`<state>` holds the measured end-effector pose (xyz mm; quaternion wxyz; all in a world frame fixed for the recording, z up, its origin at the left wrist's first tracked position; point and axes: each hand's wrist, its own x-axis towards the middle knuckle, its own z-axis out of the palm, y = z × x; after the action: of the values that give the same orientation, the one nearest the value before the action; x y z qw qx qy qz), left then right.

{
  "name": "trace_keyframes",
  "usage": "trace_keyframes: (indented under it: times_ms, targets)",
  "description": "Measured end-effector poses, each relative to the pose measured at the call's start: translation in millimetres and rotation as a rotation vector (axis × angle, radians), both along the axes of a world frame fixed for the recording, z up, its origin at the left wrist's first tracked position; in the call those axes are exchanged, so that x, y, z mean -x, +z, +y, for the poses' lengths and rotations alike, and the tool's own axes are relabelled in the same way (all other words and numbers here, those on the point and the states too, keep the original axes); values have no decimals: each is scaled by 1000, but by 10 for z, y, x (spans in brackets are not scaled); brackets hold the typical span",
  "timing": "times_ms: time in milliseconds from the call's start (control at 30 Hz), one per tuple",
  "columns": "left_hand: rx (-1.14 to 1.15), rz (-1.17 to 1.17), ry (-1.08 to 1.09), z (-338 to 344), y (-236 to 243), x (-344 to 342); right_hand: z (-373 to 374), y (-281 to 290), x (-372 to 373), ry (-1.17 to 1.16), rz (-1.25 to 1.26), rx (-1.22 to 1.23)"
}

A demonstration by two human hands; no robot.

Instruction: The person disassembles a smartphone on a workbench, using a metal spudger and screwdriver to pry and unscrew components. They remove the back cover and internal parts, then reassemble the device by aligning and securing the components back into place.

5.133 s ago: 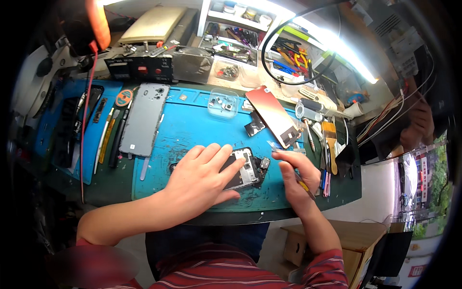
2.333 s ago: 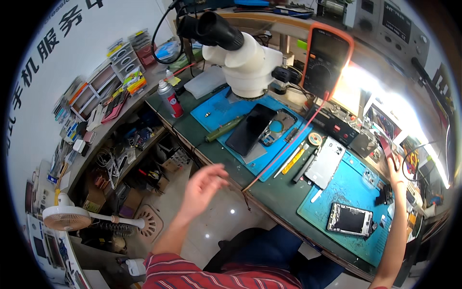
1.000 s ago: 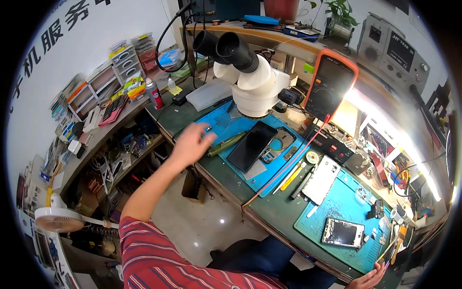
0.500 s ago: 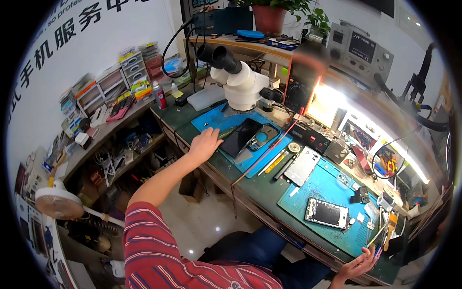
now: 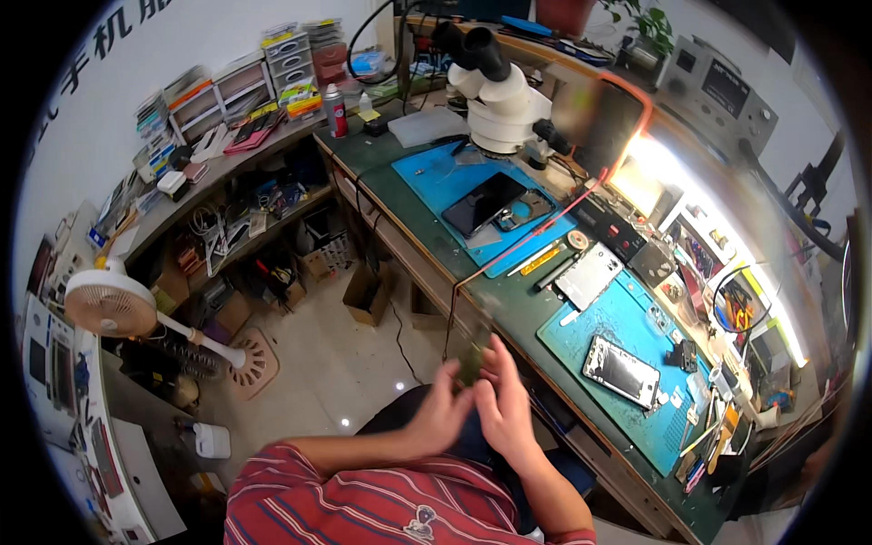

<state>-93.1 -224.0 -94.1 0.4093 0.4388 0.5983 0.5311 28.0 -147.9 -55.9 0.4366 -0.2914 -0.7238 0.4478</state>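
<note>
My left hand [image 5: 440, 409] and my right hand [image 5: 504, 409] meet at lap level beside the bench's front edge, fingers closed on a green tool [image 5: 470, 366], motion-blurred, so its upper end is unclear. Past them, on the left blue mat [image 5: 409, 163], lie a dark phone [image 5: 481, 202] and an opened phone housing [image 5: 531, 209]. A silver phone back [image 5: 589, 277] lies beside pen-like tools [image 5: 536, 258]. On the right mat [image 5: 559, 336] an opened phone [image 5: 620, 372] sits among small parts.
A microscope [image 5: 498, 109] and multimeter [image 5: 622, 118] stand at the bench's back, with a lit lamp [image 5: 690, 191]. At left are a cluttered shelf [image 5: 227, 145] and a white fan [image 5: 109, 302]. Cables hang over the bench edge [image 5: 454, 291]; cardboard boxes [image 5: 368, 300] stand beneath.
The green tool left the left mat and is in my hands. My left hand drew back; my right hand came inward from the bench's right end. The view has turned from the right mat leftward.
</note>
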Motion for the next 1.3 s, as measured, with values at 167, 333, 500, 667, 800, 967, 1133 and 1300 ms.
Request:
trace_keyframes:
  times_ms: [167,333,500,667,800,967,1133,1300]
  targets:
    - [-316,381,-91,-89,-396,-57,26,-265,199,47,-137,197]
    - [-98,-63,14,-124,-392,919,256,-111,294,307,-25,625]
    - [-41,-893,-437,142,-484,1432,180,-405,669,655,43,1196]
    - [-41,-976,-639,440,-601,1693,392,-464,853,772,232,1503]
    - [-88,-1089,-736,725,-579,1828,500,-456,1031,824,399,1529]
    - [117,-995,-568,771,-550,2077,425,-518,1300,412,-125,891]
    - [224,-670,-159,656,-535,1951,203,-775,1653,-88,-477,71]
    - [282,-582,-335,591,-326,2136,21,-918,1619,-27,-333,325]
